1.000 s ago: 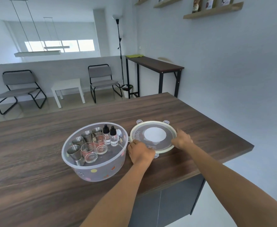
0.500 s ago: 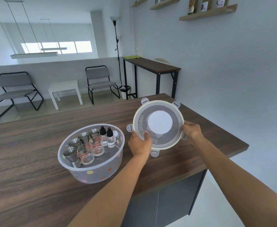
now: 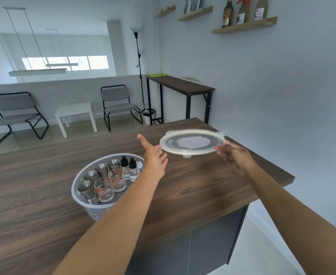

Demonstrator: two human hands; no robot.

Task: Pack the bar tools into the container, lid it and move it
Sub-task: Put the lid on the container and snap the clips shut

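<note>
Walls: pale blue-grey, plain.
Window (image 3: 65,63): wide, bright, set high on the far wall.
Lamps: two long hanging lamps (image 3: 37,72) in front of the window; a black floor lamp (image 3: 137,66) in the corner.
Shelves (image 3: 244,25): wooden, high on the right wall, holding a bottle and what look like cards.
Seating: two grey chairs (image 3: 118,105) with black frames, a white side table (image 3: 75,117) between them.
Side furniture: a narrow dark high table (image 3: 180,86) against the right wall, a bin (image 3: 148,114) below it.
Counter (image 3: 34,175): dark wood top, grey cabinet doors beneath.
Floor: light, glossy.
</note>
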